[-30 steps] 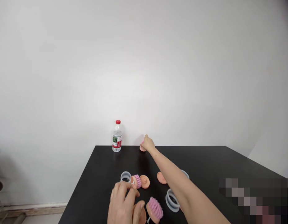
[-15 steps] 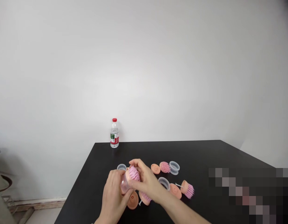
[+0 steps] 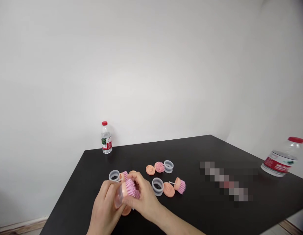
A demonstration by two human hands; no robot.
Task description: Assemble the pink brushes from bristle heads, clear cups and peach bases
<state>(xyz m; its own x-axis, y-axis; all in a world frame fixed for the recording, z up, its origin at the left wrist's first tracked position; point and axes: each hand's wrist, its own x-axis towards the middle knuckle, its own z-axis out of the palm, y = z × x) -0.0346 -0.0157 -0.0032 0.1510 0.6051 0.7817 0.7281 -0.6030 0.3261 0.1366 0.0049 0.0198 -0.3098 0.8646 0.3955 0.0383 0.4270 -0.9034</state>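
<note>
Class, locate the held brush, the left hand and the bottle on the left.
Held brush (image 3: 130, 188): head view, pink bristles.
Left hand (image 3: 103, 202): head view, back of the hand.
Bottle on the left (image 3: 106, 141): head view, label.

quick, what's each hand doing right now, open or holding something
Left hand: closed, holding a pink-bristled brush.
Right hand: closed on the same brush, at its bristle end.

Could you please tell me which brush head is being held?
The brush head between left hand and right hand, against a clear part; the others lie on the table.

Brushes (image 3: 130, 188) before left bottle (image 3: 107, 143)
</note>
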